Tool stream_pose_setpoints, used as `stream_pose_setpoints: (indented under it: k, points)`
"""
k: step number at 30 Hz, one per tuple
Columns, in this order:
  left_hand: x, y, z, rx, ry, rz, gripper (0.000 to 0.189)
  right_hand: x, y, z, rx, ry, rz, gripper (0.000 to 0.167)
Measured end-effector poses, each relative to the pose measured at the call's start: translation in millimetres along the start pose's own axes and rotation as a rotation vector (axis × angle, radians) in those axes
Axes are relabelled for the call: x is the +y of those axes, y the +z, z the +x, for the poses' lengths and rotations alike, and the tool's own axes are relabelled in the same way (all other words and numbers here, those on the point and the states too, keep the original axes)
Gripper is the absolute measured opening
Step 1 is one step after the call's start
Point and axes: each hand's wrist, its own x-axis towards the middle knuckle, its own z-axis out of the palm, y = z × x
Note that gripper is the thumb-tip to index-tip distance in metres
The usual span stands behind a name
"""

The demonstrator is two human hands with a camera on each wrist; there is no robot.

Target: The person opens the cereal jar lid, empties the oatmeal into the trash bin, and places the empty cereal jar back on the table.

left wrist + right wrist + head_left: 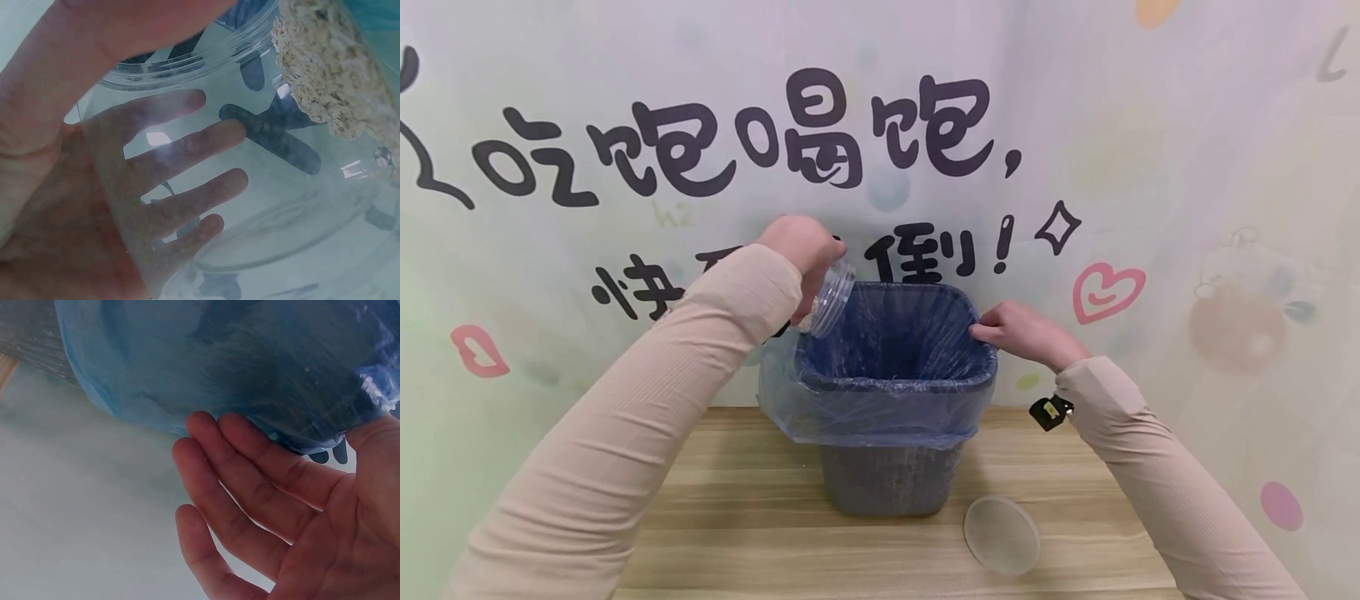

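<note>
Head: L hand (797,247) grips tilted jar (832,298) — R hand (1028,335) prob. pinches bin (891,481).

Clear jar (833,300) of flakes (331,72), tilted by lined bin (891,482)

Bin (891,483): access from above, mid-mouth. Obstacles: jar (837,296) in left hand (801,246), left rim; right hand (1021,333), right rim; lid (1002,536), front right.

Long, pale beige sleeves cover both arms, the left sleeve (617,417) and the right sleeve (1180,492) alike in wrinkled, finely lined cloth with smoother cuffs (760,283); a small, boxy black device (1048,412) with a yellow-green patch sits at the right wrist; the left hand (801,243) and right hand (1030,335) are bare
</note>
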Motion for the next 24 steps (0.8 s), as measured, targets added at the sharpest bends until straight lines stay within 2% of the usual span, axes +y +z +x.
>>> stream_pose_setpoints:
  k: [8,14,19,24]
  points:
    - [1.9,3.2,-2.3,0.092,0.018,0.039,0.102,-0.2,-0.4,0.2,-0.010,0.024,-0.004,0.039]
    - [1.8,4.0,-3.3,0.106,0.021,0.032,0.098,0.8,0.1,1.4,-0.011,0.030,0.003,0.039]
    - [2.3,5.0,-5.8,0.152,0.030,0.009,0.091,1.1,0.2,1.7,-0.010,0.026,0.005,0.039]
    - [2.9,5.2,-7.3,0.168,0.034,0.031,0.089,1.0,0.1,0.7,-0.004,0.008,0.004,0.039]
